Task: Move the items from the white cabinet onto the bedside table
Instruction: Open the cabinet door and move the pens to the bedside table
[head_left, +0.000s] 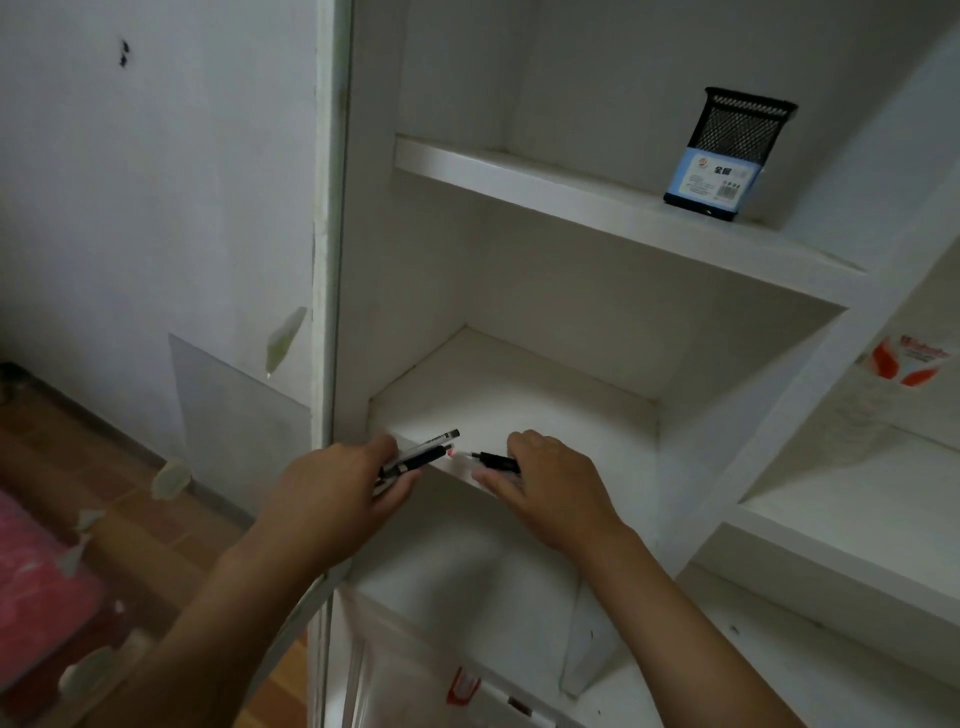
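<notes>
black pens gripped in left hand; right hand pinches black pen.

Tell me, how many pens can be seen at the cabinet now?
3, perhaps more. Two pens are held in the left hand, and one pen is under the right hand at the shelf edge. The hands may hide others.

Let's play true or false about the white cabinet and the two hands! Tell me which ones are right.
1. The left hand holds pens. True.
2. The mesh pen holder sits on the lowest shelf. False: it stands on the upper shelf.
3. The right hand is on a black pen. True.
4. The pen holder is full of pens. False: none show in it.
</notes>
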